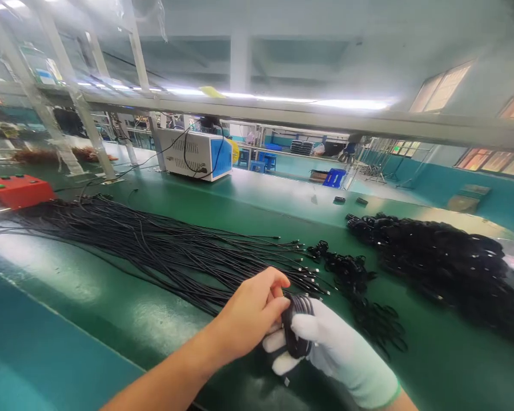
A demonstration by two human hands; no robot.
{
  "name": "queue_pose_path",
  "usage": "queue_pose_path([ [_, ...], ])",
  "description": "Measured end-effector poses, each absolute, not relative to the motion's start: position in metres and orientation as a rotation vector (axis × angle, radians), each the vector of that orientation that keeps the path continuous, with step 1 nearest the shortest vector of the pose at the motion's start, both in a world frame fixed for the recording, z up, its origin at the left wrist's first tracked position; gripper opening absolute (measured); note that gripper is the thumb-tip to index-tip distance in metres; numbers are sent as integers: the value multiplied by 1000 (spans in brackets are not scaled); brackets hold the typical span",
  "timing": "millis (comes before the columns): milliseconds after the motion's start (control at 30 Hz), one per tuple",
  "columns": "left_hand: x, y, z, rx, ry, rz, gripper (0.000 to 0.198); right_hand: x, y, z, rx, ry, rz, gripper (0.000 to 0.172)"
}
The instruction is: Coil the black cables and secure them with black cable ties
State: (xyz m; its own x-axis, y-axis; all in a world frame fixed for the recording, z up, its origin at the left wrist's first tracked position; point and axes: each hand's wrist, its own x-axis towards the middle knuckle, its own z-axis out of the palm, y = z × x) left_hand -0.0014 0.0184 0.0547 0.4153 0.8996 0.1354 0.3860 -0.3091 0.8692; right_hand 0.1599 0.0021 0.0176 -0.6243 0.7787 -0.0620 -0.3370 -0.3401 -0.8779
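Over the green table, the gloved right hand holds one coil of black cable in wrapped fingers; the bare left hand curls against its edge, grip impossible to tell. Beyond, partly hidden by the hands, lie uncounted long cables; around, two black heaps, one red box, one machine.
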Motion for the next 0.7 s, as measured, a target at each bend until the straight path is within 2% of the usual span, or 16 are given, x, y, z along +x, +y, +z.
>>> queue_pose_path([
  [133,7,22,51,1825,1151,806,8,165,4,11,-635,-1075,2034,33],
  [300,18,20,43,1706,1240,815,15,161,3,4,-618,-1064,1991,29],
  [533,16,25,36,1811,1302,724,6,158,1,-3,-658,-1056,2029,26],
  [700,13,23,39,1824,1298,724,5,161,1,0,-790,-1160,1986,34],
])
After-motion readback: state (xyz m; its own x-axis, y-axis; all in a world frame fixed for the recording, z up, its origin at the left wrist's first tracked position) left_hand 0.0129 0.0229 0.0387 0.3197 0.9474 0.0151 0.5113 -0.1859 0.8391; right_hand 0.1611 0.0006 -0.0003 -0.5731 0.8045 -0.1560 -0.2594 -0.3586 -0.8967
